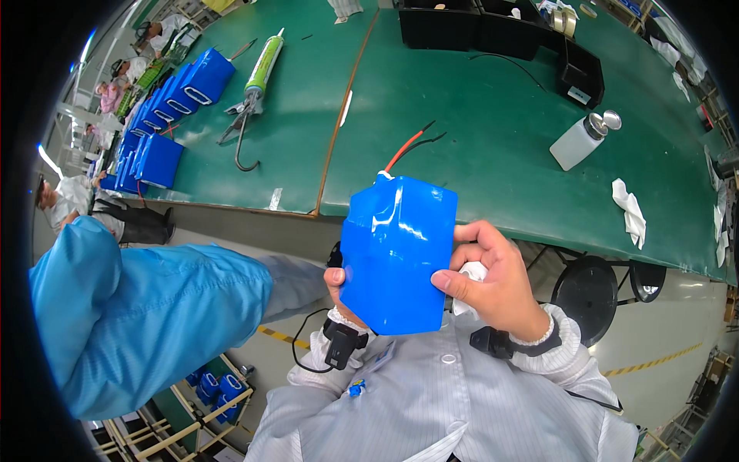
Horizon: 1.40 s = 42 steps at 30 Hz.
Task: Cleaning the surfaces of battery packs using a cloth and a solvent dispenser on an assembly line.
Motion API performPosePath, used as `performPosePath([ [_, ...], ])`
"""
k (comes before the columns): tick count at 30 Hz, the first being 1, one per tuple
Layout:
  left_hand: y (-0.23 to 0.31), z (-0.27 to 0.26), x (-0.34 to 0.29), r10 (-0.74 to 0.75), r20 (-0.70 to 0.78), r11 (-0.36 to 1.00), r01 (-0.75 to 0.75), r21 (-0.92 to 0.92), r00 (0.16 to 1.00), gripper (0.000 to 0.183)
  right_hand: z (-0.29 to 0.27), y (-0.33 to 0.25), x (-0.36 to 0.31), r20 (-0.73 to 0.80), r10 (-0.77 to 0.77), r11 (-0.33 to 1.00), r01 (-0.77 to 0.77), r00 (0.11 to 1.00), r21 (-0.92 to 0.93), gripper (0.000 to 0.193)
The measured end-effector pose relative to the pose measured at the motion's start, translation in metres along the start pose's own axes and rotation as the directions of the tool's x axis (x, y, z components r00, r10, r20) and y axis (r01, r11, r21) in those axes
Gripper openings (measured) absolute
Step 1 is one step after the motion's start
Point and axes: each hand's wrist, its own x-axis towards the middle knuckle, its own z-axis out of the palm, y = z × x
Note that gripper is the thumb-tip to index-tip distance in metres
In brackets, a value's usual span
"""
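Note:
Between my two hands is a blue-wrapped battery pack (400,262), held up in front of my chest beyond the table's near edge. A red and a black wire stick out of its far end. My left hand (344,296) grips its left side, with the thumb on the edge and most fingers hidden behind the pack. My right hand (496,277) holds the right side between thumb and fingers. Tucked in the right palm is a crumpled white wipe (471,279).
On the green table (477,146) lie a caulking gun (258,85), a white dispenser bottle (577,142), a crumpled tissue (630,212) and black bins (439,27). More blue packs (204,77) stand at the far left. A person in a blue jacket (169,316) is close on my left; a black stool (586,296) stands right.

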Motion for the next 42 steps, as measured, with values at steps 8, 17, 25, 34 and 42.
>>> performPosePath([
  [8, -0.011, -0.031, 0.005, 0.032, 0.051, 0.989, -0.025, -0.148, 0.998, 0.106, 0.013, -0.006, -0.009, 0.095, -0.101, 0.994, 0.104, 0.99, -0.034, 0.074],
  [17, -0.015, -0.002, 0.01, 0.149, -0.178, 0.983, -0.125, 0.135, 0.973, 0.105, 0.014, 0.007, -0.007, 0.019, -0.181, 0.983, 0.181, 0.983, -0.003, 0.08],
  [25, -0.019, 0.013, 0.025, 0.136, 0.269, 0.988, -0.151, 0.035, 0.954, 0.072, 0.003, 0.008, -0.003, 0.017, -0.123, 0.992, 0.123, 0.992, 0.011, 0.093],
  [34, -0.02, -0.002, 0.023, 0.123, -0.009, 0.965, -0.121, -0.231, 0.992, 0.109, -0.01, 0.009, 0.019, 0.059, -0.511, 0.753, 0.479, 0.858, -0.451, 0.099],
  [42, -0.018, 0.0, 0.022, 0.088, -0.063, 0.996, -0.087, 0.012, 0.994, 0.101, -0.029, 0.01, 0.022, -0.076, -0.415, 0.762, 0.3, 0.907, -0.574, 0.09],
])
